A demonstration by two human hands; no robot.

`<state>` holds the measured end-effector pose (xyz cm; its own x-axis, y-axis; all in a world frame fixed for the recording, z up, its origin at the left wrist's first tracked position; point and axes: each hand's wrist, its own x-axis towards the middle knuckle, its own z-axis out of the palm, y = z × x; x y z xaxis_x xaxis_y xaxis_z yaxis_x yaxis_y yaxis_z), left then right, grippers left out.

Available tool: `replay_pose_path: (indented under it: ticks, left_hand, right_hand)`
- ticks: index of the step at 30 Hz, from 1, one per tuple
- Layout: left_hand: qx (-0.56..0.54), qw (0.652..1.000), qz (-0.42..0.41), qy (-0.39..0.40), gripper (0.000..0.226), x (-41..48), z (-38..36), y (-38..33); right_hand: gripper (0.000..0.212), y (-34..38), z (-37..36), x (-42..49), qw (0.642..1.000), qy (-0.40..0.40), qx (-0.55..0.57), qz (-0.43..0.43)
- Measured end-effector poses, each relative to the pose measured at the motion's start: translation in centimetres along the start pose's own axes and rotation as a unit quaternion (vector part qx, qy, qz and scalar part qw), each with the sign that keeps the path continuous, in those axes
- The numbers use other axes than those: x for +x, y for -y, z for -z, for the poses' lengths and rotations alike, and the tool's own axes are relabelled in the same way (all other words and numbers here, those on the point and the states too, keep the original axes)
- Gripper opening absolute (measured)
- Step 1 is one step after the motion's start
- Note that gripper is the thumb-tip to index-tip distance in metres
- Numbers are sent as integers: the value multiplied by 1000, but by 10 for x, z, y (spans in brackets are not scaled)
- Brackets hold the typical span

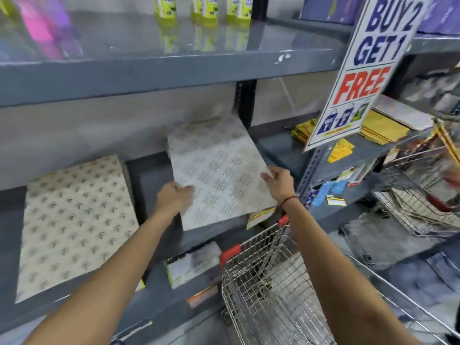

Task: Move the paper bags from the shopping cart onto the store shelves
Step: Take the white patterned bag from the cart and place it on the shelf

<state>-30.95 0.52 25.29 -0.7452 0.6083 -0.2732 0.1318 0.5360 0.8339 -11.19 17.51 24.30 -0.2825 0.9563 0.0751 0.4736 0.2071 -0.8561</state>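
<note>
A flat white paper bag with a fine printed pattern (219, 170) lies tilted over the grey middle shelf (154, 175). My left hand (173, 197) grips its near left edge and my right hand (278, 181) grips its near right corner. To the left on the same shelf rests a stack of beige patterned paper bags (74, 225). The wire shopping cart (268, 290) with red corner caps stands below my right arm; pale paper shows through its mesh, blurred.
A "BUY 2 GET 1 FREE" sign (368, 70) hangs at the right upright. Yellow packets (380, 128) lie on the right shelf. Green bottles (204, 8) stand on the upper shelf. A second wire basket (418, 195) sits at far right. Packs (194, 265) fill the lower shelf.
</note>
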Motion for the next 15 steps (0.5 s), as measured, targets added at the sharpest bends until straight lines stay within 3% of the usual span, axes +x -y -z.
replay_pose_path:
  ticks: [2,6,8,12,15]
  left_hand:
    - [40,999,-21,-7,33,-2,-7,-2]
    - [61,995,-57,54,17,-4,-9,-2]
    - [124,986,-81,75,13,-7,-9,4]
    - [233,964,-100,84,47,-24,-19,23]
    - [247,961,-113,50,55,-34,-29,30]
  right_hand:
    - [36,6,-6,21,1000,-1,-17,-2]
    - [37,5,-17,44,996,31,-75,25]
    - [34,-3,-21,50,995,34,-94,29]
    - [34,-21,-27,51,991,59,-123,9]
    - [35,-24,-26,47,982,75,-175,18]
